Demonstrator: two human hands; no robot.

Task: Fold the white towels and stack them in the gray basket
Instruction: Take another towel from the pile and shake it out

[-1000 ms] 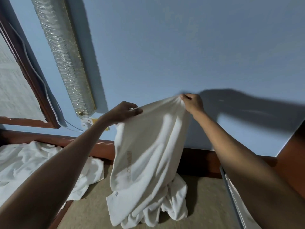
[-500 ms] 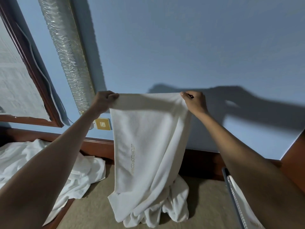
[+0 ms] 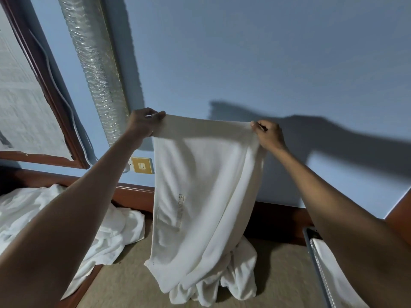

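White cloth fills the middle of the view. One white towel (image 3: 204, 196) hangs down in front of the blue wall (image 3: 244, 52). The left hand (image 3: 144, 124) pinches one top corner, and the right hand (image 3: 269, 135) pinches the other. The fingers of both hands are curled tight on the cloth. The top edge is pulled almost straight between them.

The bottom of the towel is not in the air. It sits in a crumpled heap on the tan worktop (image 3: 280, 274).

I think this is the start of a fold. The towel is being held up and spread out so that it hangs smooth. No fold is in it yet.

Next, I think the towel has to be made flat. It could go higher so the bottom comes off the worktop, or it could be laid down flat. Then the two top corners can come together so the edges match. The hands should keep hold of the corners, because a slip would let the towel bunch up again.

More work waits on the left, where a pile of white towels (image 3: 44, 221) lies in a loose mess. The gray basket (image 3: 313, 258) is at the right edge, partly behind the right arm. Something white (image 3: 333, 278) lies inside it, most likely a towel that is already folded. This towel has to go there once it is folded.
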